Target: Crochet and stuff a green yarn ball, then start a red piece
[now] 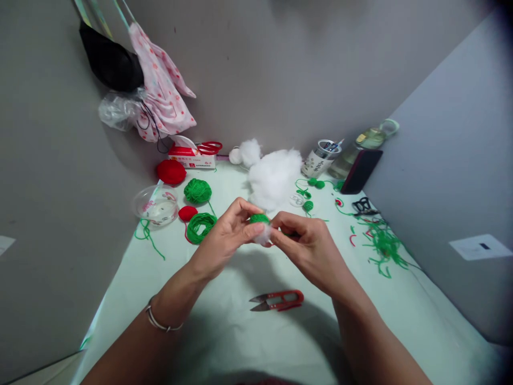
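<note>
Black material is hanging in a pouch (112, 64) at the far left, beside a pink dotted bag (160, 85). Below them, a clear bowl (155, 208) is standing near a red yarn ball (171, 171); a small red bundle (187, 214), a green yarn ball (197, 191) and a green coil (201, 228) are lying just right. Red-handled scissors (209, 148) are resting on a red-and-white box (188, 159).

At centre, the left hand (230, 230) is gripping a small green piece (259, 218) between thumb and fingers, with a white tuft (263, 234) showing at it. White stuffing (276, 179) is lying behind; open-bladed snips (282, 300) are lying in front. The right hand (306, 238) is pinching its thumb and fingers together at the green piece's right side; exactly what they are catching is hidden.

Farther right, a tin (318, 163) is holding pens, small green balls (308, 206) are lying before it, a dark phone (362, 171) is leaning against a bottle (344, 160), and green yarn scraps (387, 243) are spreading near the wall.
</note>
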Motion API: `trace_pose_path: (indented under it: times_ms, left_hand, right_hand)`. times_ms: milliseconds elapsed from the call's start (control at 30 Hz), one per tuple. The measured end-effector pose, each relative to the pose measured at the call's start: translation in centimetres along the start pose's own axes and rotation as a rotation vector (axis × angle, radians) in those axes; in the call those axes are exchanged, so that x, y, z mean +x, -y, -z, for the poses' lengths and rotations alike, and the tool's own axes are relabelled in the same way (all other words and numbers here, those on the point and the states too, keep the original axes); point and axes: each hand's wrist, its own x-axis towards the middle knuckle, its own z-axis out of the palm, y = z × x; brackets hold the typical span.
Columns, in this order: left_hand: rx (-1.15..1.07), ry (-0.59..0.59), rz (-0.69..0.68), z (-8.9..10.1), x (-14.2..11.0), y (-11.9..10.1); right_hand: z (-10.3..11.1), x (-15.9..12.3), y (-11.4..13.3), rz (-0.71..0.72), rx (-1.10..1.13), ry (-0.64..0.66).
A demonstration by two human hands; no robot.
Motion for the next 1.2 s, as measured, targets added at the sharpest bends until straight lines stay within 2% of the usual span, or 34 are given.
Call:
trace_pose_path:
  times_ms: [100, 267, 400, 467, 567, 667, 733, 800, 900, 1067, 1200]
  left_hand:
    - [0.082, 0.033, -0.041, -0.1, -0.1, -0.1]
    - [0.241, -0.201, -0.209, -0.9, -0.1, 0.9]
    - [0.247, -0.324, -0.223, -1.0, 0.2, 1.9]
    - [0.192, -0.304, -0.164, -0.9, 0.2, 2.0]
    - [0.101, -0.203, -0.07, -0.7, 0.0, 1.5]
    - [0.071, -0.118, -0.053, -0.4, -0.1, 0.9]
    - [0.069, -0.067, -0.053, -0.1, -0.1, 0.5]
    - [0.083, -0.038, -0.055, 0.1, 0.0, 0.3]
    - [0.144, -0.101, -0.117, 0.1, 0.1, 0.7]
    - [0.226, -0.329, -0.223, -0.5, 0.4, 1.9]
    - [0.099, -0.328, -0.166, -0.7, 0.3, 1.7]
  right_hand:
    - [0.4, -0.3, 0.3, 0.0, -0.012, -0.001]
    - [-0.2, -0.7, 0.7, 0.055, -0.051, 0.074]
    - [-1.4, -0.3, 0.1, 0.068, -0.09, -0.003]
    - [-1.8, 0.0, -0.3, 0.048, -0.089, -0.029]
    - [-2.0, 0.3, -0.7, 0.053, -0.086, -0.077]
    - [-1.6, 0.1, -0.5, 0.092, -0.113, -0.147]
    - [-1.1, -0.2, -0.3, 0.096, -0.098, -0.119]
    - [-0.6, -0.5, 0.1, 0.086, -0.067, -0.038]
    - [-0.8, -1.0, 0.5, 0.088, -0.057, 0.054]
    - [-2.8, -1.3, 0.4, 0.114, -0.04, -0.005]
    - [-2.2, -0.7, 0.1, 0.211, -0.084, -0.085]
